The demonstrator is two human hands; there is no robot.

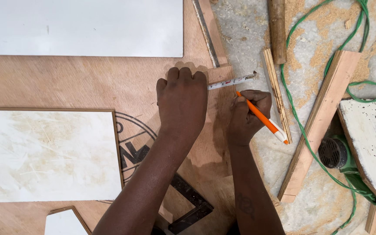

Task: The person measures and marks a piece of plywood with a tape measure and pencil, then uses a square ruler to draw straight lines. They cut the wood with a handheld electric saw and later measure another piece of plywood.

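Observation:
My left hand is closed over a tape measure, whose white blade runs out to the right across a small wooden piece. The tape's body is hidden under the fingers. Just right of it, my right hand grips an orange and white pen, its tip touching the wood right below the blade. Both hands rest on a large brown plywood sheet.
White laminated boards lie on the plywood at left. A black metal square lies under my arms. To the right are wood strips, a green cable, a green power tool, a wooden handle and sawdust.

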